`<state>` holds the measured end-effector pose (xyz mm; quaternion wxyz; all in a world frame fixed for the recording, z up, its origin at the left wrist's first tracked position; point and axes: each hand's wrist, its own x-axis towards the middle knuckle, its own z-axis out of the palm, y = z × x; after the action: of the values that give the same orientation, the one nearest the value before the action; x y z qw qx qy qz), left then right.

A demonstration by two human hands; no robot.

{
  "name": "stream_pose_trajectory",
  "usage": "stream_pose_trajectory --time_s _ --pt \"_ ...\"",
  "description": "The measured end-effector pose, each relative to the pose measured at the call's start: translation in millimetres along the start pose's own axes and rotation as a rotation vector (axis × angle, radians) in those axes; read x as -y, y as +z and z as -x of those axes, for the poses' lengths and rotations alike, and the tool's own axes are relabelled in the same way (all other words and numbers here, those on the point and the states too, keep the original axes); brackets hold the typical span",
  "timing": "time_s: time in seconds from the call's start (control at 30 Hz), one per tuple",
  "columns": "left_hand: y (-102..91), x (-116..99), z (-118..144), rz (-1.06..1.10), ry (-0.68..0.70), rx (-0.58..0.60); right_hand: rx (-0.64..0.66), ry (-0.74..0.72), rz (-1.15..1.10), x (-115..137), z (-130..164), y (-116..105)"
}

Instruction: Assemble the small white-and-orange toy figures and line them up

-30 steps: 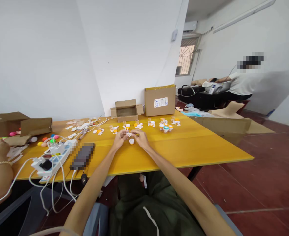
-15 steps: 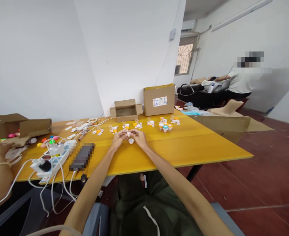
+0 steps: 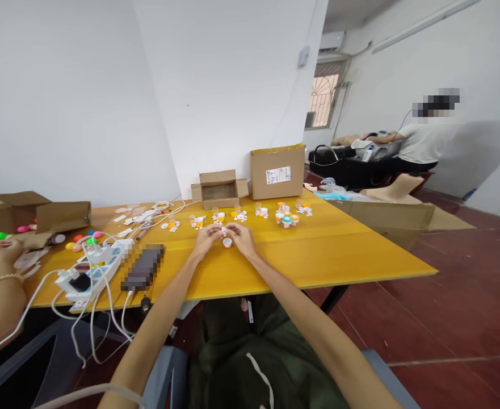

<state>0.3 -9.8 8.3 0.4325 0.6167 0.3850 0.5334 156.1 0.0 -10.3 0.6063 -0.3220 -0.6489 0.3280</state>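
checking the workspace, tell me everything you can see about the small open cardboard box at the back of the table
The small cardboard box is plain brown, low and wide, and looks like corrugated card. Its flaps are folded open and its inside is in shadow. It sits upright at the far edge of the yellow table, close to the white wall, just left of a taller closed box.

A long yellow wooden table (image 3: pixel 339 250) bears a small open cardboard box (image 3: pixel 219 190) and a taller closed cardboard box with a white label (image 3: pixel 277 171) against the white wall. A white power strip with tangled white cables (image 3: pixel 92 270) lies beside a flat dark device (image 3: pixel 143 274). Bright plastic balls (image 3: pixel 82 240) sit near another open cardboard box (image 3: pixel 37 214).
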Motion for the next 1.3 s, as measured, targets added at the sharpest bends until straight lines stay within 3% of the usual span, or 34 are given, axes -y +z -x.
stream_pose_trajectory --time_s 0.7,1.3 --pt "2.2 -4.1 0.8 0.023 -0.025 0.013 0.013 -0.018 0.094 -2.3 0.2 0.4" --pt "4.5 -7.4 1.3 0.026 0.014 -0.062 -0.047 -0.05 0.118 1.7 2.3 2.4"
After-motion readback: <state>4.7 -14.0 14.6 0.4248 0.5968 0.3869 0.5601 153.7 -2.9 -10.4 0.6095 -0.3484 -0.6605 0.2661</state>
